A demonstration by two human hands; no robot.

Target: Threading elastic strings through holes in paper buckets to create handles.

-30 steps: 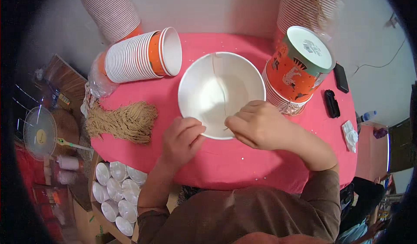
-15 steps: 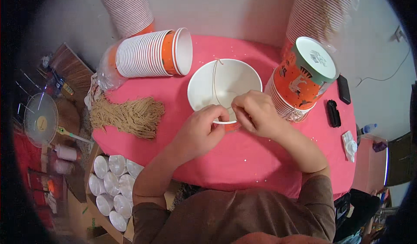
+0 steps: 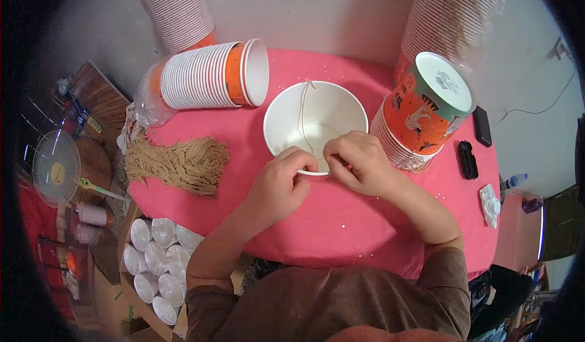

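A white-lined paper bucket [image 3: 341,110] stands in front of me on the pink tablecloth, its mouth facing up. From a knot at its far rim a thin tan cord [image 3: 301,113] runs down inside toward the near rim. My left hand [image 3: 283,177] is closed on the near rim, thumb outside and fingertips over the edge. Just right of it my right hand [image 3: 359,161] pinches the cord's near end at the same rim; the very tips of the fingers are partly hidden. Left of the bucket lies a bundle of cut tan cords [image 3: 180,164].
Nested buckets [image 3: 201,77] lie on their side at the back left. An upright bucket stack [image 3: 396,129] with an upside-down orange bucket [image 3: 420,110] stands right. Black cases [image 3: 467,159] and a crumpled tissue [image 3: 489,205] sit at the right edge. A carton of white cups [image 3: 155,257] is lower left.
The bucket has tipped slightly, so less of its orange outside shows below the near rim. Both hands stay at that rim, with only small finger shifts.
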